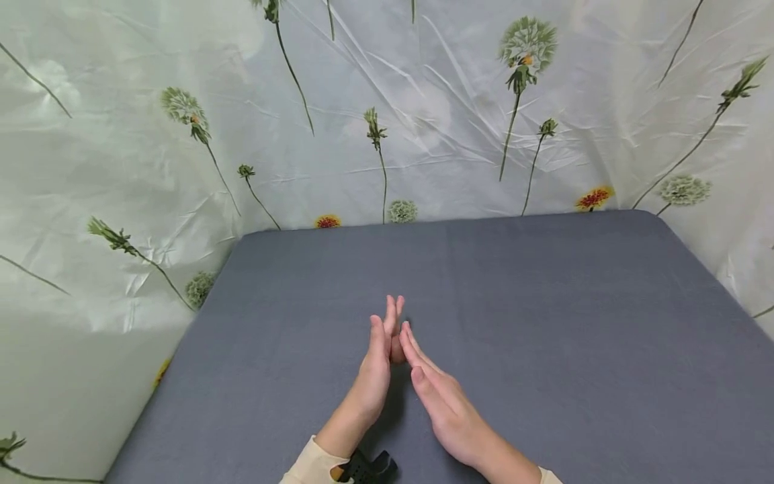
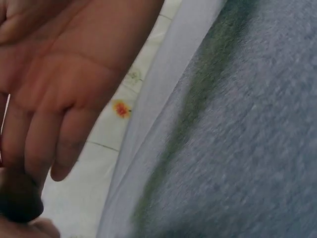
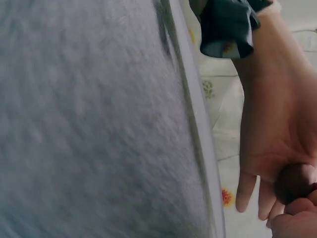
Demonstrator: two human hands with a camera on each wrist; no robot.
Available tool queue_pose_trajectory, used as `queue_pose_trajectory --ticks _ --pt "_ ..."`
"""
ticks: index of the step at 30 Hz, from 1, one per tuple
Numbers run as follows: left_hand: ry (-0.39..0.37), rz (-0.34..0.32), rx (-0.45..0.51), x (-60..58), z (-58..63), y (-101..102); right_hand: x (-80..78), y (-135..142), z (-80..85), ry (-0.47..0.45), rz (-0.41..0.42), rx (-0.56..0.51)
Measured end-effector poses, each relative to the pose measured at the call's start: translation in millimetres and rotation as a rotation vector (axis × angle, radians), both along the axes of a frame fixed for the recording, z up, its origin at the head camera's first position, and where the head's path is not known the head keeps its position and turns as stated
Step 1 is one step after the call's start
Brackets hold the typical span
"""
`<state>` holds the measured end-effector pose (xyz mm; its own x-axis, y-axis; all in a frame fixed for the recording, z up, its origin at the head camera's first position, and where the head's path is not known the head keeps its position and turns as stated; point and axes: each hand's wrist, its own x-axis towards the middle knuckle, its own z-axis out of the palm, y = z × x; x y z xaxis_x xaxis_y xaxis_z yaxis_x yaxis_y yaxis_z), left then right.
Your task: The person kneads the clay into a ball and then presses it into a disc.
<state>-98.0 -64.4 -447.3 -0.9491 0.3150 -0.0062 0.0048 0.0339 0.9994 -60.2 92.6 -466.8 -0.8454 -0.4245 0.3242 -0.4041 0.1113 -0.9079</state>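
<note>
Over the grey table, my left hand (image 1: 376, 370) stands on edge with its fingers straight and pointing forward. My right hand (image 1: 450, 417) leans toward it from the right, its fingers also straight, with the fingertips near the left fingers. Between them sits a small brown ball (image 1: 397, 351). The right wrist view shows the dark round ball (image 3: 293, 183) against the left hand's (image 3: 277, 109) fingers, with right fingertips (image 3: 297, 220) beside it. In the left wrist view, the ball (image 2: 20, 198) lies by the right hand's (image 2: 64, 69) fingers. What the ball is made of is unclear.
A grey cloth-covered table (image 1: 544, 302) spreads around both hands. Behind it and along its sides hangs a pale sheet (image 1: 423, 121) printed with dandelions. A black wrist device (image 1: 365, 467) sits at my left cuff.
</note>
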Motion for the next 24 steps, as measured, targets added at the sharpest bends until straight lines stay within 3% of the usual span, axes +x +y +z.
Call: queue_pose_trajectory --ticks 4,8,12,14,16,19,22,24 --pt "-0.023 -0.094 -0.031 5.0 -3.8 10 -6.3 8 3.4 -0.013 -0.066 -0.016" --pt "-0.009 -0.153 -0.056 12.3 -4.7 17 -14.5 14 5.6 -0.168 -0.116 -0.015" --pt "0.039 -0.096 -0.057 10.5 -2.0 12 -16.8 11 5.9 -0.364 -0.048 0.049" --pt "0.039 -0.033 -0.037 6.2 0.3 7 -14.4 6 5.4 -0.4 0.028 0.087" --pt "0.017 0.012 -0.019 1.2 2.4 2 -10.8 3 5.3 -0.397 0.082 0.111" --pt "-0.024 0.031 -0.03 -4.8 3.0 -2 -7.4 1 8.5 -0.299 0.064 0.098" --pt "-0.058 -0.017 -0.045 -5.7 0.9 1 -8.4 3 13.5 -0.16 0.008 0.07" --pt "-0.072 -0.06 -0.04 -2.2 1.3 6 -11.6 7 16.5 -0.119 -0.022 0.057"
